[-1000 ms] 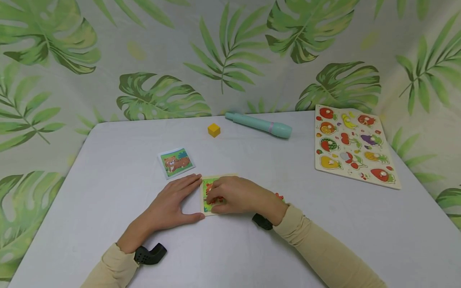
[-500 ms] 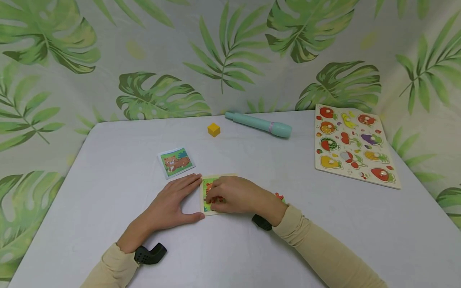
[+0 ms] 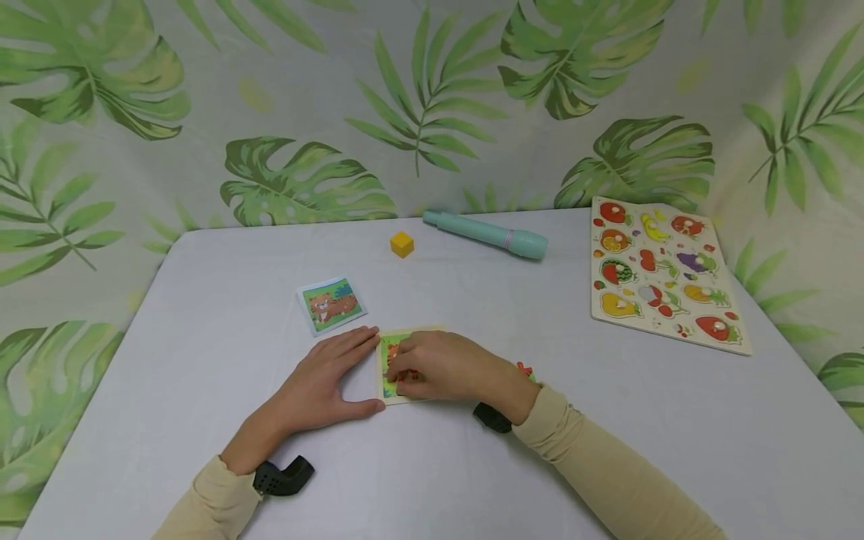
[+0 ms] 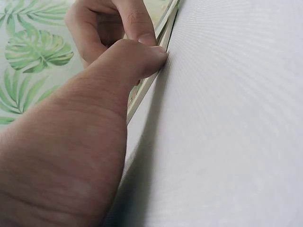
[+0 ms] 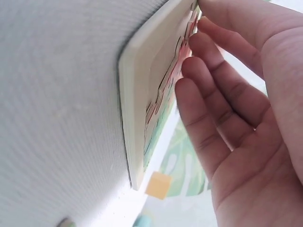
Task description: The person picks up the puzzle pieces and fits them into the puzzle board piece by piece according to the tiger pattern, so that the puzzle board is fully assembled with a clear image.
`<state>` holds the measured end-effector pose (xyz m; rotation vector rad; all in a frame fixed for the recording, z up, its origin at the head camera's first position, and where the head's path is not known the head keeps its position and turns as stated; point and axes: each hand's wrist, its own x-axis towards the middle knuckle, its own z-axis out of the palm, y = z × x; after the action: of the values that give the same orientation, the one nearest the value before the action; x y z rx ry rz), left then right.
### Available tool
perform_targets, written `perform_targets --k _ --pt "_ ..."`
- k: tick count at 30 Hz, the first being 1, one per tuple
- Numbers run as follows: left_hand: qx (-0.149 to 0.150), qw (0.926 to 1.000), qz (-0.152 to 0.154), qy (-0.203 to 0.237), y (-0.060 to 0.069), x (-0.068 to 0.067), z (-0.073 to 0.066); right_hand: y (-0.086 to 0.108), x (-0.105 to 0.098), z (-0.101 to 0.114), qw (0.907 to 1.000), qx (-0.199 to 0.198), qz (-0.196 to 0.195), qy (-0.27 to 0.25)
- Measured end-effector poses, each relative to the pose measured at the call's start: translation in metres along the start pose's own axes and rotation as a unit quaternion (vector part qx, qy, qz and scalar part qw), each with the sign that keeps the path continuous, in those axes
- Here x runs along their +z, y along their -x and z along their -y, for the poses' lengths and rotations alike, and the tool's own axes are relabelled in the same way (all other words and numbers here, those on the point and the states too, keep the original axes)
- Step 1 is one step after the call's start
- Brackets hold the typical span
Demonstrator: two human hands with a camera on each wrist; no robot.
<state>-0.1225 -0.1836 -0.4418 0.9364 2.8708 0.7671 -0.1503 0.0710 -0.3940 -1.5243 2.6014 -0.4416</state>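
Observation:
A small wooden jigsaw board (image 3: 380,386) with a tiger picture lies flat on the white table. My left hand (image 3: 324,379) rests at its left edge, thumb and fingers spread and touching the corners. Over the board, my right hand (image 3: 445,367) pinches with thumb and forefinger at a puzzle piece (image 3: 393,375), mostly hidden beneath the fingers. In the right wrist view its other fingers (image 5: 199,104) hang loosely curved above the board. Coloured pieces (image 5: 163,101) show there beside a pale bare-wood area. Just beyond the left fingertips lies a tiger picture card (image 3: 331,304).
A red and green item (image 3: 525,369) is mostly hidden behind my right wrist. Farther back are a yellow cube (image 3: 401,244) and a mint-green microphone-shaped toy (image 3: 486,232). A fruit peg puzzle board (image 3: 664,277) lies at the right. A leaf-print cloth hangs behind the table.

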Motion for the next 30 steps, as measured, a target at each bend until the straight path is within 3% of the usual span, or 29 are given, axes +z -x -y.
perform_targets --k 14,30 --pt "-0.001 1.0 0.001 -0.003 0.0 0.001 0.001 0.008 -0.014 -0.002 0.9996 0.017 -0.011 -0.018" --pt "-0.004 0.9999 0.006 -0.01 0.0 0.0 0.0 0.033 -0.028 -0.015 0.9984 0.026 -0.042 -0.028"
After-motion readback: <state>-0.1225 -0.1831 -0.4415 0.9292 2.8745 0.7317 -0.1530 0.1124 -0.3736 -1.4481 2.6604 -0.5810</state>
